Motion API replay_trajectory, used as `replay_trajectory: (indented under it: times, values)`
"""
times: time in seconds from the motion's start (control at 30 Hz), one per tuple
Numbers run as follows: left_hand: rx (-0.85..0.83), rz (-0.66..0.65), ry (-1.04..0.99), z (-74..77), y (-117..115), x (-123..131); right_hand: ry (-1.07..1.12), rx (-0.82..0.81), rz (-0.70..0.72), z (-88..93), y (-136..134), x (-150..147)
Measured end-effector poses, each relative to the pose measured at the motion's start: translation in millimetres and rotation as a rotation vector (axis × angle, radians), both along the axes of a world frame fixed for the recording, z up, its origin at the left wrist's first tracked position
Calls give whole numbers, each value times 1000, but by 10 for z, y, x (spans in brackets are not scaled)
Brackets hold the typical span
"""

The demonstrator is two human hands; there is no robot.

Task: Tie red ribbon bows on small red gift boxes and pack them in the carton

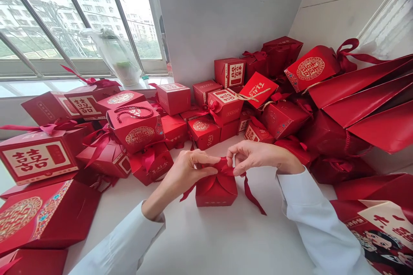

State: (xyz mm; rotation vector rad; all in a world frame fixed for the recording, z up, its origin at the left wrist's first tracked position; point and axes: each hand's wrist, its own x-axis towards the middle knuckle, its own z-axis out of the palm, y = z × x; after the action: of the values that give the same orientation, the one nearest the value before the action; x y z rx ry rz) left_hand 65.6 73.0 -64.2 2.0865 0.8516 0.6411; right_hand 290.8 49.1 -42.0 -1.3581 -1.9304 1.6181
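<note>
A small red gift box [216, 195] with curved top flaps stands upright on the white table, near the middle of the view. Above its top, my left hand [193, 167] pinches the red ribbon [222, 165] from the left. From the right, my right hand [254, 157] has its thumb and forefinger closed on the same ribbon. One loose ribbon tail hangs at the box's left side and a longer one lies to its right. The knot or loop between my fingertips is partly hidden.
Several red boxes [137, 126] with ribbons and cord handles are piled at the left and back of the table [206, 245]. Red bags [371, 94] lean at the right. A plastic-wrapped container [127, 68] stands on the windowsill.
</note>
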Motion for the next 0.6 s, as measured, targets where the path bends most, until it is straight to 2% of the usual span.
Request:
replay_trajectory:
  times: [0.23, 0.4, 0.5, 0.6]
  values:
    - [17, 50, -128, -100, -32, 71, 150, -70, -53, 278, -200, 46]
    - [-10, -1, -192, -150, -14, 91, 186, -37, -80, 285, -226, 86]
    - [-117, -26, -195, -161, 3, 94, 194, 13, -112, 276, -219, 121]
    - [-192, 16, -214, -150, -24, 115, 215, 4, -84, 303, -239, 124]
